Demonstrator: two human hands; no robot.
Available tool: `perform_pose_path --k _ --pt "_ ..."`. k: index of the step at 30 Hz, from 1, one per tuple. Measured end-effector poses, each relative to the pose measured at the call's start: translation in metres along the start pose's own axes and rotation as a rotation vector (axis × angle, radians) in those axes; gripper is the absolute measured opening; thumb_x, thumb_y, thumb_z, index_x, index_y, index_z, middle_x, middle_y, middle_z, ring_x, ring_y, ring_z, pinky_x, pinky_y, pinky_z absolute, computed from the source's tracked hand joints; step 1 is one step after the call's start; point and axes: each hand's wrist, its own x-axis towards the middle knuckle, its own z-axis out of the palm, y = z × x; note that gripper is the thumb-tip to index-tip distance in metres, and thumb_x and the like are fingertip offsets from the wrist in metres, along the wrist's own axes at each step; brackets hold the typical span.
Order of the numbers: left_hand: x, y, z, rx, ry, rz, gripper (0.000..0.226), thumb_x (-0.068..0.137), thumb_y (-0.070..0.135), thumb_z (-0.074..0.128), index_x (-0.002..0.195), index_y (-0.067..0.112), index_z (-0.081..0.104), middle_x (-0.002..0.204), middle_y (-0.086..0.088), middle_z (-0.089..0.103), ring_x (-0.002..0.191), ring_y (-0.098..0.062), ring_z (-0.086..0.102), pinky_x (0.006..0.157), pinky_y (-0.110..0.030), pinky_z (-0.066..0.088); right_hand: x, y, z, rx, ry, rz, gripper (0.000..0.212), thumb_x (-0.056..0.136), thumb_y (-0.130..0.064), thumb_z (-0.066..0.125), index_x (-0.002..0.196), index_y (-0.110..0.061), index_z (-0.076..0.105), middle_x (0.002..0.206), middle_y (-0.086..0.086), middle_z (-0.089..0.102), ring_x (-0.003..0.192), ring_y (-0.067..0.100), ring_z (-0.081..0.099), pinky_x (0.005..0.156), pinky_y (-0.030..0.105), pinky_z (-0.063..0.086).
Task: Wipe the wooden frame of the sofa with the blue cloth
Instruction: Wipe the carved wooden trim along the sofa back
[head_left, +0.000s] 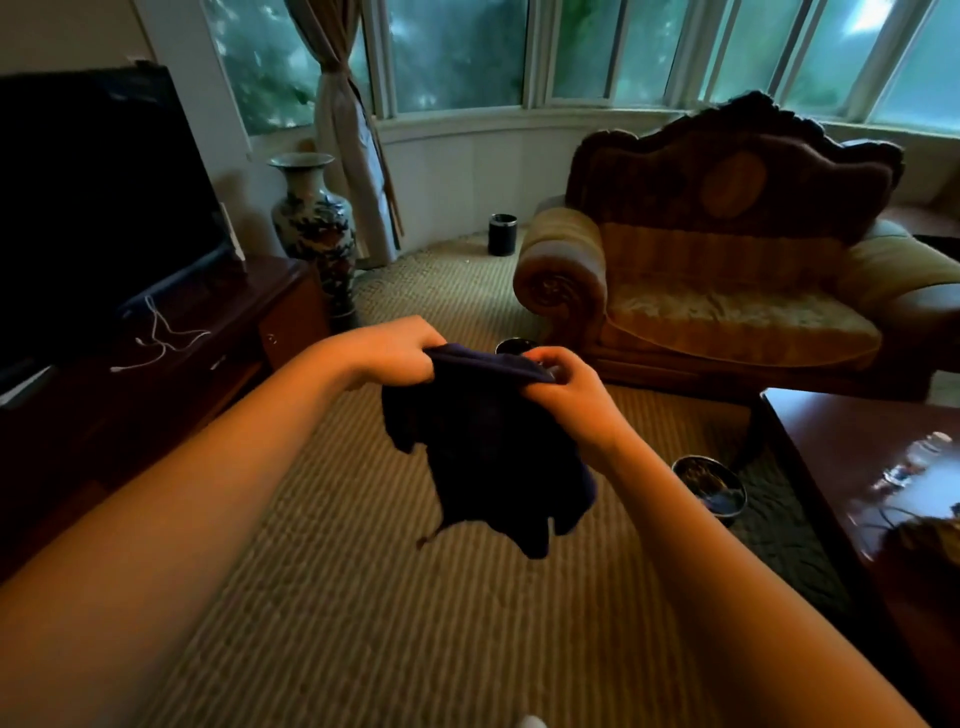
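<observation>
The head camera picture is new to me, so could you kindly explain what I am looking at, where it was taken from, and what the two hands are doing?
There is no machine here: a person wears one wide-angle camera on the head, looking forward and down, so the two bare forearms reach in from the bottom edge. The left hand and the right hand each pinch the top edge of a dark blue cloth, which hangs loose between them above the striped carpet. Neither grip touches anything else. Ahead on the right stands the sofa with its carved dark wooden frame, not yet touched. On the left is a television on a low cabinet, beside a tall painted vase. A glossy wooden table shows at the right.
</observation>
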Motion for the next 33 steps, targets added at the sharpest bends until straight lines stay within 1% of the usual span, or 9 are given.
perform_pose_path --k 3,6,9,13,18,23,28,31,33 --pt "0.06 0.004 -0.018 -0.145 0.027 -0.045 0.021 0.078 -0.008 0.041 0.077 0.004 0.057 0.067 -0.01 0.047 0.061 -0.019 0.04 0.057 -0.032 0.027 0.066 0.015 -0.037 -0.294 -0.099 -0.02 0.015 0.079 -0.008 0.071 0.091 -0.014 0.068 0.079 -0.002 0.067 0.075 0.01 0.062 0.075 0.03 0.051" --pt "0.115 0.008 -0.029 -0.336 0.083 -0.086 0.018 0.081 -0.002 0.044 0.085 0.001 0.062 0.071 -0.01 0.057 0.063 -0.019 0.051 0.059 -0.031 0.037 0.133 0.022 -0.065 -0.418 0.007 -0.029 0.008 0.078 -0.017 0.073 0.081 -0.021 0.067 0.079 -0.001 0.068 0.078 0.011 0.062 0.074 0.031 0.05" --pt "0.162 0.008 -0.038 -0.557 0.1 -0.124 0.013 0.088 0.007 0.051 0.081 0.011 0.062 0.073 -0.005 0.064 0.065 -0.015 0.061 0.06 -0.026 0.046 0.181 0.02 -0.076 -0.421 0.131 -0.049 0.01 0.08 -0.021 0.071 0.084 -0.017 0.063 0.077 -0.005 0.063 0.074 0.008 0.057 0.062 0.02 0.043" --pt "0.224 -0.01 -0.05 -0.792 0.076 -0.129 0.018 0.09 0.022 0.058 0.088 0.006 0.066 0.085 -0.01 0.071 0.076 -0.019 0.067 0.071 -0.031 0.052 0.24 0.039 -0.072 -0.406 0.172 0.004 0.019 0.08 -0.028 0.071 0.083 -0.013 0.06 0.076 -0.001 0.061 0.078 0.016 0.059 0.065 0.03 0.044" --pt "0.304 -0.04 -0.07 -1.157 0.057 -0.055 0.014 0.093 0.009 0.051 0.086 0.007 0.062 0.074 -0.004 0.071 0.067 -0.012 0.067 0.063 -0.022 0.055 0.322 0.065 -0.059 -0.346 0.195 0.061 0.035 0.077 -0.032 0.074 0.103 -0.015 0.057 0.087 0.0 0.064 0.083 0.015 0.061 0.072 0.029 0.046" --pt "0.389 -0.079 -0.123 -1.469 0.071 0.043 0.02 0.092 0.003 0.043 0.091 0.012 0.061 0.072 -0.004 0.07 0.072 -0.015 0.067 0.068 -0.023 0.054 0.408 0.071 -0.045 0.034 0.183 0.249 0.033 0.086 -0.032 0.065 0.112 -0.013 0.057 0.09 0.002 0.064 0.072 0.002 0.06 0.058 0.013 0.046" --pt "0.471 -0.113 -0.184 -1.503 0.082 0.067 0.019 0.09 0.005 0.047 0.095 0.015 0.062 0.068 -0.002 0.069 0.063 -0.012 0.067 0.059 -0.019 0.053 0.489 0.107 -0.006 0.401 -0.125 0.722 0.065 0.078 -0.076 0.045 0.104 -0.023 0.07 0.109 0.01 0.065 0.105 0.032 0.059 0.087 0.042 0.041" --pt "0.514 -0.137 -0.22 -1.516 0.051 0.103 0.017 0.089 0.006 0.051 0.103 0.01 0.06 0.075 -0.005 0.069 0.067 -0.014 0.067 0.063 -0.02 0.055 0.54 0.107 0.03 0.583 -0.215 0.664 0.055 0.089 -0.062 0.038 0.113 -0.023 0.07 0.122 0.011 0.064 0.109 0.029 0.061 0.094 0.044 0.043" --pt "0.539 -0.161 -0.244 -1.488 0.036 0.104 0.028 0.089 0.008 0.055 0.117 0.006 0.056 0.092 -0.012 0.069 0.079 -0.018 0.068 0.072 -0.025 0.057 0.576 0.094 0.046 0.54 -0.203 0.585 0.038 0.093 -0.042 0.047 0.11 -0.017 0.068 0.107 0.013 0.07 0.09 0.022 0.067 0.076 0.034 0.052"
